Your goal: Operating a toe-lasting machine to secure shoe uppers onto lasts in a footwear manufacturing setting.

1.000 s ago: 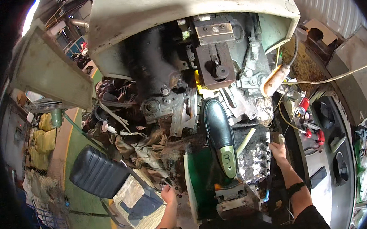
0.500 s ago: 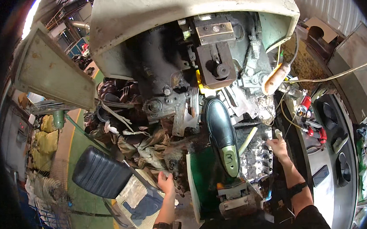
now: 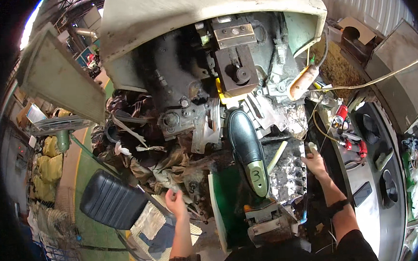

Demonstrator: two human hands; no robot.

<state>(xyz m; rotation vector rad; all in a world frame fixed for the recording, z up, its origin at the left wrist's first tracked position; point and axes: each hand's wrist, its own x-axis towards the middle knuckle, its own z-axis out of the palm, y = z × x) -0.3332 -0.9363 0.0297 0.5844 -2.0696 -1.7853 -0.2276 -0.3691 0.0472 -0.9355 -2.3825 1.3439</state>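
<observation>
Green floor (image 3: 85,159) lies at nine o'clock; your central black shoe (image 3: 245,138) looks smooth, perhaps slippery (grip its likely stiff green last (image 3: 258,179)). Left hand (image 3: 177,206), right hand (image 3: 315,164): fingers curled, grasp unclear.

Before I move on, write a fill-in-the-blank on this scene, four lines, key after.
1. The shoe is ____ in colour.
2. The last showing at the shoe's near end is pale ____.
3. From side to side, the shoe lies ____ the left hand and the right hand.
4. In the picture, the chair stands on the shoe's ____ side.

Missing words: black; green; between; left
</observation>
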